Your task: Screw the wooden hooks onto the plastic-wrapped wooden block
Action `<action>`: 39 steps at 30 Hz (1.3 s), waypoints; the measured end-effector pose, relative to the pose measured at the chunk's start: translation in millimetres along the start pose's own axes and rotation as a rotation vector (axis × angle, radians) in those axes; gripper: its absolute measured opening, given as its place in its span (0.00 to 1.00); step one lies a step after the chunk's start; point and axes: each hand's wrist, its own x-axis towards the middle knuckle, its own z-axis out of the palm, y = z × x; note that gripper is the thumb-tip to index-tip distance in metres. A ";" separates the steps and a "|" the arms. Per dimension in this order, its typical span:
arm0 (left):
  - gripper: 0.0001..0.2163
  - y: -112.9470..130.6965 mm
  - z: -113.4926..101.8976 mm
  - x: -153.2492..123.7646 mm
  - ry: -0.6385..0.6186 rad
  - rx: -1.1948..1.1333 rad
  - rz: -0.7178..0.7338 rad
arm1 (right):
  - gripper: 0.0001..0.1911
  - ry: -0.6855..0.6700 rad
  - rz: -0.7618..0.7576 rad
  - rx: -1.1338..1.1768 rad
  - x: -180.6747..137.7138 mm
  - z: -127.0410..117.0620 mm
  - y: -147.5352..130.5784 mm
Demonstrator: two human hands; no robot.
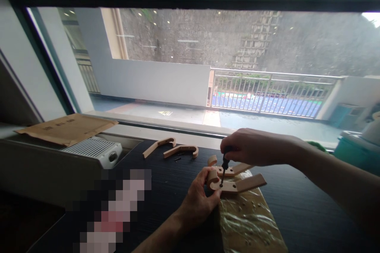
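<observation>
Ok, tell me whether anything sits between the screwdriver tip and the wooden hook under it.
Nothing visible does. The screwdriver in the right hand points down, tip at the wooden hook, which the left hand grips by its curled end, beside the tip, not under it.

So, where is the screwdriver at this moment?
In the head view, right of centre, the screwdriver is in the right hand, its tip on the wooden hook that the left hand grips.

Right hand [255,148] drives screwdriver [225,166] into wooden hook [234,184] left hand [197,201] grips.
</observation>
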 end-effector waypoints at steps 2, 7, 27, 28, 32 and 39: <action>0.12 -0.3 -0.5 0.1 -0.006 0.002 0.000 | 0.13 0.012 0.047 -0.020 0.5 2.5 0.8; 0.12 -1.7 -0.3 0.0 0.001 0.017 -0.015 | 0.14 0.026 0.090 -0.058 -0.2 0.2 1.1; 0.13 -1.7 -0.4 -0.6 -0.006 0.036 -0.007 | 0.14 0.040 0.112 -0.083 0.9 -3.9 2.0; 0.13 -1.7 -0.3 -0.5 -0.007 0.034 -0.006 | 0.13 0.037 0.100 -0.087 0.0 -5.3 0.7; 0.13 -1.1 -0.4 0.3 0.004 0.032 -0.009 | 0.09 -0.023 0.021 -0.017 -3.0 -7.8 -2.4; 0.12 0.0 -1.3 0.0 -0.004 -0.003 -0.020 | 0.12 0.000 0.019 0.023 -1.4 2.6 1.7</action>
